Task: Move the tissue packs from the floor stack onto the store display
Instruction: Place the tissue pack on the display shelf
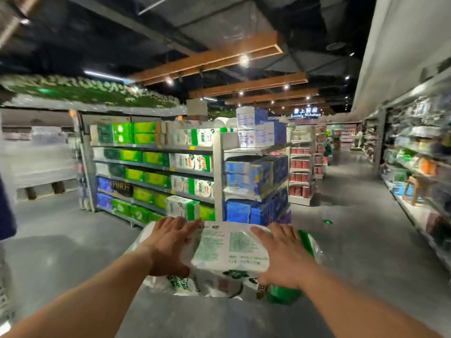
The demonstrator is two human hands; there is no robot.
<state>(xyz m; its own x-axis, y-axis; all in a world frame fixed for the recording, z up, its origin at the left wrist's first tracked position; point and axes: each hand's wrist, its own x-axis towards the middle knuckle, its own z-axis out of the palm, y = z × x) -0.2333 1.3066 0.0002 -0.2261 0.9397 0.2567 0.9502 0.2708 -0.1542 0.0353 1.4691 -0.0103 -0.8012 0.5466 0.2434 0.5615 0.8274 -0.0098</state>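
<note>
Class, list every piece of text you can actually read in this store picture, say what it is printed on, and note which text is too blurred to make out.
"PINUS": dark pack on a lower shelf, partly blurred, so uncertain.
Green print on the tissue pack held between the left hand and right hand: too small to read.
Lit sign far down the aisle: blurred, unreadable.
Shelved pack labels: blurred.

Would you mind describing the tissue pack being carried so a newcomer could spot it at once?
Start at the shelving unit ahead, then look down to the nearest foreground. The tissue pack is gripped between the left hand and right hand. Unlike the shelved packs, it is held in the air, its white face with green print upward.
</note>
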